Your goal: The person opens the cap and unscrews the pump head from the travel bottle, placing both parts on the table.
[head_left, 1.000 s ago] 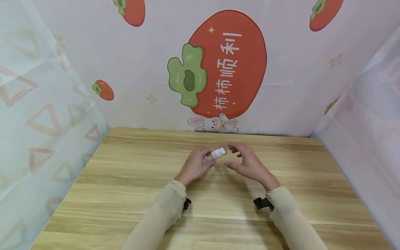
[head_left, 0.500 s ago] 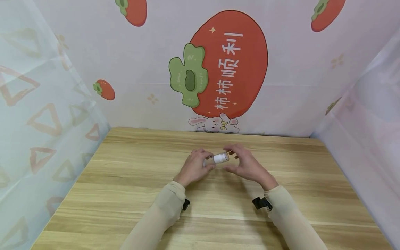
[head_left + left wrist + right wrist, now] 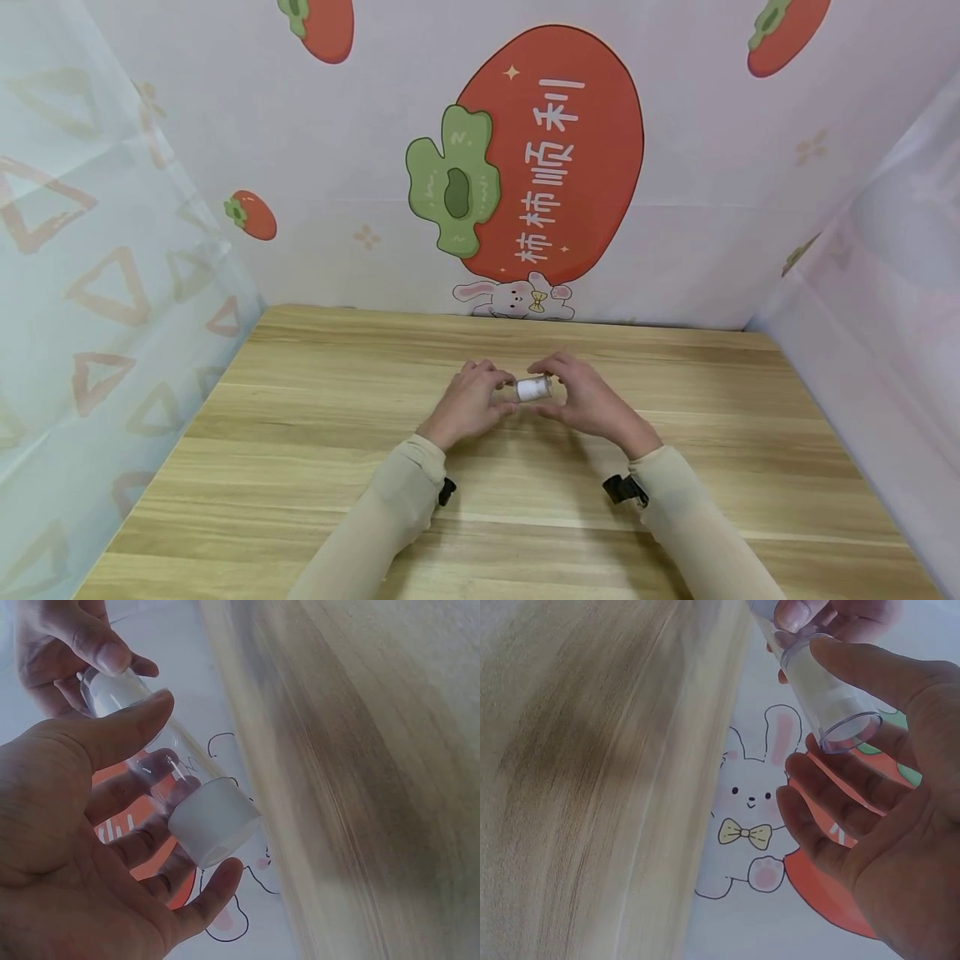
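Observation:
A small clear pump bottle [image 3: 533,388] is held tilted above the table between both hands. My left hand [image 3: 461,406] grips its see-through body [image 3: 184,754], thumb on one side and fingers round the other. A thin tube shows inside the body, and a thick white base [image 3: 214,825] closes the lower end. At the other end, a clear cap [image 3: 831,701] covers a white pump top. My right hand [image 3: 592,400] pinches this cap between thumb and fingers; the thumb lies on its side in the right wrist view.
The wooden table [image 3: 300,433] ends at a white backdrop [image 3: 337,150] printed with a red persimmon and a rabbit. Patterned white sheets stand along the left and right sides. Each forearm wears a black wrist strap [image 3: 625,489].
The bottle's capped end has swung lower and to a flatter tilt. My right hand has moved left and closed its thumb and fingers on the cap. My left hand keeps its grip.

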Available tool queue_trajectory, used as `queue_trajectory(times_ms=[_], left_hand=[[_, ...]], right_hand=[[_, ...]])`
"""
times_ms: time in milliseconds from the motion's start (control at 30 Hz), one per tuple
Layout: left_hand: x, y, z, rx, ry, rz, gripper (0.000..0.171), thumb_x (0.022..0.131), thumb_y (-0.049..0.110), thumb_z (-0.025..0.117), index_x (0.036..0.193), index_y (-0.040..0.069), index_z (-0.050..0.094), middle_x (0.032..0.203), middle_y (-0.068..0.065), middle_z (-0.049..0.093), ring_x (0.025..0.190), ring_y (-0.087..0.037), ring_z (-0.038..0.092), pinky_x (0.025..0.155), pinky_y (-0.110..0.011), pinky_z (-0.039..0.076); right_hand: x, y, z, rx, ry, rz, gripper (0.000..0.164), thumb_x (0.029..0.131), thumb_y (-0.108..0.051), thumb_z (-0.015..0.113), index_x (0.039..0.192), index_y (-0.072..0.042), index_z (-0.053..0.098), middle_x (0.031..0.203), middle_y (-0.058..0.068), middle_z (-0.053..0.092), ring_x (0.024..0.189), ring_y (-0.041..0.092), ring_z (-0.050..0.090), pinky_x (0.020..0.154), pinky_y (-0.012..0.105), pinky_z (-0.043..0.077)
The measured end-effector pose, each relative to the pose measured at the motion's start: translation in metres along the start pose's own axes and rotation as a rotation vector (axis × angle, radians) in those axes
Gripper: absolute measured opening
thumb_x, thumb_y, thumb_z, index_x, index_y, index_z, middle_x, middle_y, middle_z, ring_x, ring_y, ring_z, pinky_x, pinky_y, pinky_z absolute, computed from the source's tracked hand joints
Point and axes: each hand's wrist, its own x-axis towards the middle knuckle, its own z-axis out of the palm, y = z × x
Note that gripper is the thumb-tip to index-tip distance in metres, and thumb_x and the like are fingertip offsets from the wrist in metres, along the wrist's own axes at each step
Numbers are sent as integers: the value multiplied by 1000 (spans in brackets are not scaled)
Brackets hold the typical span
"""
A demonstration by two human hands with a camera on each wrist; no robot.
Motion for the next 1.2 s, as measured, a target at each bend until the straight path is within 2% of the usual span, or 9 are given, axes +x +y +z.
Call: queue_trajectory(times_ms=[467,867,1200], left_hand=[[-1,4,-2,15,-15,18,37,90,31,79,120,12,73,109,-6,65,99,-23,51,84,-39,45],[-2,3,0,83,73,100,38,90,28,79,123,10,73,111,-3,66,102,-21,58,86,-37,51],[-3,3,0,182,135,163,38,91,31,77,123,11,72,109,-3,67,97,-19,62,78,-35,55]], right_hand=[[0,-4,4,-16,0,-20,39,81,-4,86,116,-8,70,107,1,68,94,17,64,83,42,57],[-1,-3,5,17,37,-34,35,82,-4,85,113,-7,69,103,0,67,86,13,61,75,36,57],[-1,-5,4,16,57,-39,33,82,-5,85,112,-4,69,100,1,66,84,12,60,73,38,58]])
